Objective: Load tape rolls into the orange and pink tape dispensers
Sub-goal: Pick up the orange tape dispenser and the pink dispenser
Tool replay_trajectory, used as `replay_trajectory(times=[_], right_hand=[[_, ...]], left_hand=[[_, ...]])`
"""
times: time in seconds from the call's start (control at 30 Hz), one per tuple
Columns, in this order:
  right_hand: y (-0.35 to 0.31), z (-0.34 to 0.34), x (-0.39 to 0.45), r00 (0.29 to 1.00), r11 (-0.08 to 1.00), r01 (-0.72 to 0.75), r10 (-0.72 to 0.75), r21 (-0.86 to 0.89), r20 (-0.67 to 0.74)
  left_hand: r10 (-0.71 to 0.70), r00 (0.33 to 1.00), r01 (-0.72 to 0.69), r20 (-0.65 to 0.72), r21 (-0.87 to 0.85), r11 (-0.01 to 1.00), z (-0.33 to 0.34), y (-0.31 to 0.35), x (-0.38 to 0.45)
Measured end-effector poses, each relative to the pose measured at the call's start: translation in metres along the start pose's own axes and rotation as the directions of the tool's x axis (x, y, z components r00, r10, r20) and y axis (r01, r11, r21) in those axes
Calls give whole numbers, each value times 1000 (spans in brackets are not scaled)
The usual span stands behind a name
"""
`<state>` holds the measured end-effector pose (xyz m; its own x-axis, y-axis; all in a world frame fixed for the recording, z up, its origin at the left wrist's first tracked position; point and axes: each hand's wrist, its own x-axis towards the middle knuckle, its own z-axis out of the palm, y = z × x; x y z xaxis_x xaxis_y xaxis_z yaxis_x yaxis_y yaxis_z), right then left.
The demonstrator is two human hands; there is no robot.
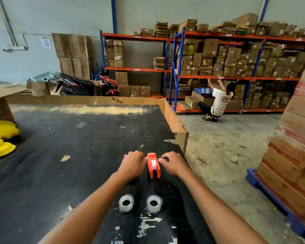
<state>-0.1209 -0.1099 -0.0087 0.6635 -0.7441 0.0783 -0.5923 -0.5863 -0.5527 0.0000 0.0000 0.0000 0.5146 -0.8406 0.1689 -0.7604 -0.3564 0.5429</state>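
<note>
Black table (60, 173): one orange dispenser (153, 166), upright, tape in it. Left hand (133, 164) and right hand (173, 163) flank it, fingers curled at its sides. Pink dispenser (124, 156) mostly hidden behind the left hand. Two clear rolls (126, 203) (154, 203) nearer the wearer. No legible writing.
</note>
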Motion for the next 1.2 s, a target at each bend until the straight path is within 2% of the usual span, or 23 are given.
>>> replay_trajectory(times=[0.2, 0.33, 0.4, 0.47, 0.57, 0.67, 0.77, 0.9, 1.07, 1.1, 1.2], right_hand=[[17, 24, -5, 989, 998, 17, -26, 60, 144], [17, 30, -3, 996, 995, 43, -49, 88, 69], [17, 30, -2, 997, 991, 71, -75, 111, 31], [17, 26, -2, 991, 979, 136, -135, 152, -19], [14, 18, -4, 969, 938, 247, -239, 245, -65], [8, 8, -3, 956, 869, 282, -290, 406, -44], [3, -1, 3, 971, 797, 178, -236, 577, 26], [0, -4, 11, 973, 799, 149, -223, 582, 58], [-10, 7, 7, 953, 741, 166, -289, 650, 87], [-13, 9, 6, 946, 738, 183, -311, 650, 87], [-23, 11, 1, 937, 740, 200, -336, 642, 96]], left_hand=[[-191, 981, 193, 25, -97, 976, 30, -3, 9], [-290, 956, 289, 38, -276, 917, 45, -5, 10], [-381, 924, 351, 43, -497, 794, 49, -2, 9], [-461, 884, 376, 78, -706, 600, 48, 1, 8], [-531, 839, 368, 119, -843, 393, 41, 7, 5], [-491, 862, 296, 126, -912, 285, 32, 8, -4], [-410, 909, 208, 72, -932, 297, 25, 6, -13], [-354, 935, 166, 19, -906, 389, 23, 6, -19], [-458, 888, 208, 36, -920, 332, 24, 11, -17], [-467, 884, 209, 20, -910, 357, 25, 12, -15], [-487, 871, 228, -69, -821, 523, 28, 5, -11]])
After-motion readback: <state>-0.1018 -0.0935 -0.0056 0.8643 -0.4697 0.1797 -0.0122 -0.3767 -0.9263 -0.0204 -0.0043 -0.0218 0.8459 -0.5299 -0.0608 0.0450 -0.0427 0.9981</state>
